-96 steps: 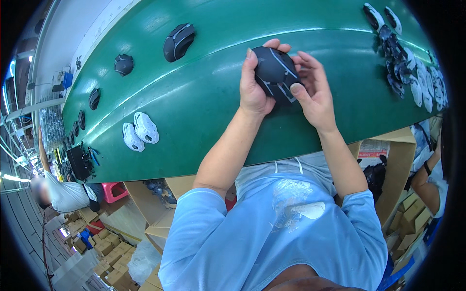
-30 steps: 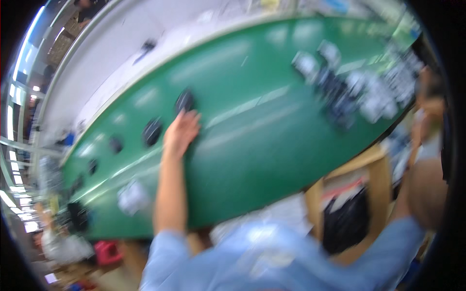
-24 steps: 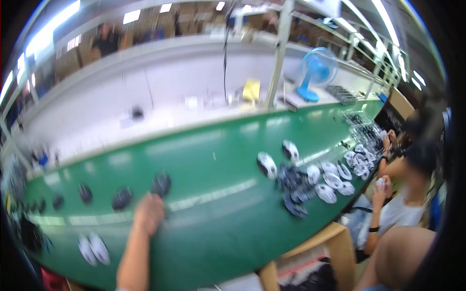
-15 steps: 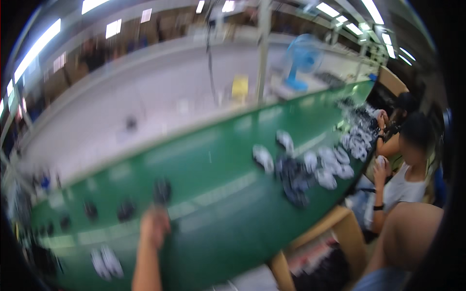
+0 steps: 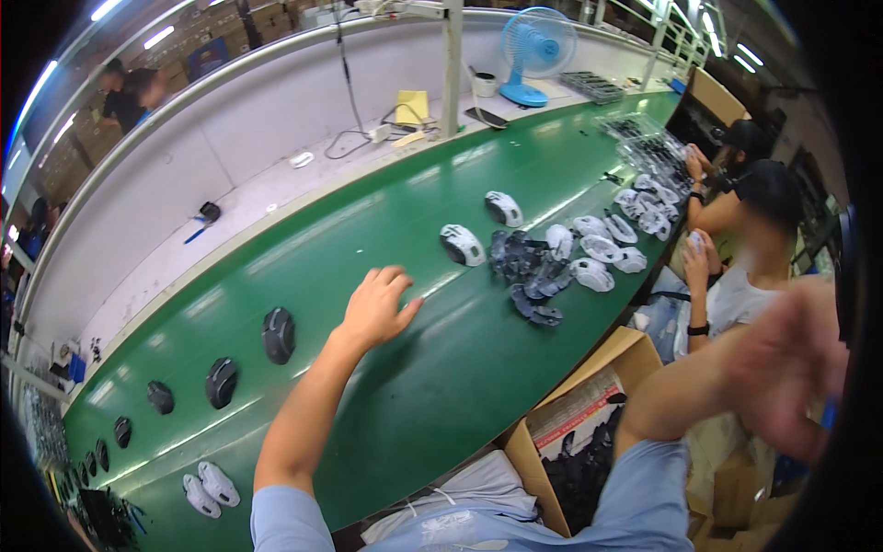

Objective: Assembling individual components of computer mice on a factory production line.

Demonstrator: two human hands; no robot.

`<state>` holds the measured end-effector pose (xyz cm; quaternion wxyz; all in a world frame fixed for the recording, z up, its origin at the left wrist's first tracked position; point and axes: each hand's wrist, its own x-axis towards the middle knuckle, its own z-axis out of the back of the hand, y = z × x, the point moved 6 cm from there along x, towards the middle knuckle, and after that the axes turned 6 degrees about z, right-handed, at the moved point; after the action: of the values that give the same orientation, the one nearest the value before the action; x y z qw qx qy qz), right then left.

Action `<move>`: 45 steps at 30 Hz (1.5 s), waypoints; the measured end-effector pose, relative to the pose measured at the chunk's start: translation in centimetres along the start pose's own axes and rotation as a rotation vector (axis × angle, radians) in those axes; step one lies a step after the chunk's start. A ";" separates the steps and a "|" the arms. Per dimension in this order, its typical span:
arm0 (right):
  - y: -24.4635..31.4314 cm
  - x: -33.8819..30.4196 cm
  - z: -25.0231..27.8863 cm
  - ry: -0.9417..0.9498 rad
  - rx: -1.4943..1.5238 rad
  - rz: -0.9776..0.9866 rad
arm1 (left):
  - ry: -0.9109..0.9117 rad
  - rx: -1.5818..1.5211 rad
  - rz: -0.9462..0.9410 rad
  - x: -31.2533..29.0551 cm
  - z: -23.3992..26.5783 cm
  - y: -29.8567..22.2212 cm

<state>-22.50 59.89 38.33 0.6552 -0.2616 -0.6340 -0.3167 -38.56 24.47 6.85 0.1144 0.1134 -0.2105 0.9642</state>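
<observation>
My left hand reaches over the green work surface, fingers apart and holding nothing. To its left a black computer mouse lies on the surface, and more black mice trail off in a line toward the far left. Ahead and to the right of the hand sit two white-and-black mice. Beside these is a heap of dark curved shell pieces, with several white mouse shells around it. My right hand is raised at the right edge, smeared by motion; its fingers cannot be made out.
Two white shells lie near left. An open cardboard box holding dark parts stands against the surface's near edge. Two people sit at right, one holding a small part. A blue fan stands on the back ledge, by a pole.
My left hand has left the black mouse beside it and moved right and forward, its fingers now spread. My right hand has come into view at the right. The view has shifted and sharpened.
</observation>
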 end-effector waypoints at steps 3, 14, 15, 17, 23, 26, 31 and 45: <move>-6.4 -13.1 2.5 -0.311 -0.049 -0.244 | -0.003 0.209 -0.163 5.4 -3.9 -2.8; 10.7 -52.7 13.0 -0.958 -1.323 -1.495 | 0.347 0.329 -0.088 14.4 -9.0 0.4; 12.5 -55.3 13.4 -0.869 -1.383 -1.559 | 0.340 0.367 -0.086 14.8 -9.0 1.2; 14.2 -57.9 12.9 -0.462 -1.517 -1.787 | 0.376 0.353 -0.083 15.1 -10.7 0.9; 10.2 -61.8 6.5 0.373 -1.334 -2.276 | 0.271 0.331 -0.030 15.0 -12.6 0.7; 11.0 -63.2 5.8 0.326 -1.296 -2.148 | 0.262 0.309 -0.010 15.5 -12.6 -0.1; 11.4 -57.7 7.5 -0.125 -1.488 -1.773 | 0.088 -0.135 0.203 9.3 -7.1 2.3; -22.7 -32.9 -16.5 -0.403 0.324 -1.193 | -0.203 -1.825 0.623 -17.3 -2.2 3.1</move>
<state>-28.32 35.34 3.25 0.2662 0.1832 -0.8208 -0.4710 -23.40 19.69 -0.92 -0.1209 0.0031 -0.9073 0.4027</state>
